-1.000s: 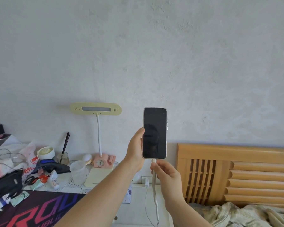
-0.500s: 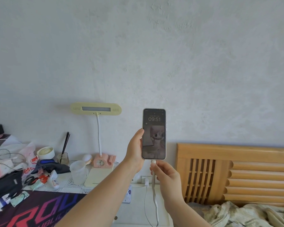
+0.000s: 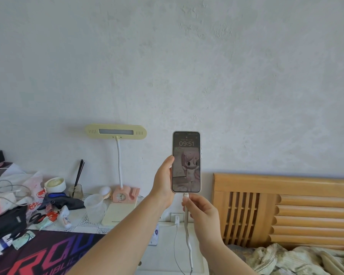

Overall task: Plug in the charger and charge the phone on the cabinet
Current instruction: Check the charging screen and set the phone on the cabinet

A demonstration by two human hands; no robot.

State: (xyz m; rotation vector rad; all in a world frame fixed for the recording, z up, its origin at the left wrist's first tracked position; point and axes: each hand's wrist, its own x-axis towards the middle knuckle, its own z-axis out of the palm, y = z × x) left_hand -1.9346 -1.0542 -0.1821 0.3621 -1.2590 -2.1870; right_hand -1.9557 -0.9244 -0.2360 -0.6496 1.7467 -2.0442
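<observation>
Two hands meet at the phone (image 3: 186, 161), which stands upright in the air in front of the pale wall, well above the white cabinet (image 3: 167, 247) between the cluttered table on the left and the wooden headboard (image 3: 286, 207) on the right. The left hand (image 3: 164, 185) grips the phone along its left edge, thumb near the middle of that side. The right hand (image 3: 202, 210) pinches the white cable (image 3: 187, 225) just below its connector, which sits at the phone's bottom port. The screen is lit and reads 09:51, so the connector seems seated, though no charging sign is clear enough to read.

A white charger (image 3: 176, 218) appears plugged into the wall socket just above the cabinet, with a thinner cord hanging from it; whether the held cable runs to that charger cannot be told, since it drops out of view at the bottom edge.

The step in hand looks like confirming the connection. To do it well, the person should press the connector straight up along the phone's long axis, without bending the cable at its neck, then lower the phone flat onto the cabinet top with slack left in the cable so nothing tugs at the port. The desk lamp (image 3: 115, 132) stands clear to the left.
</observation>
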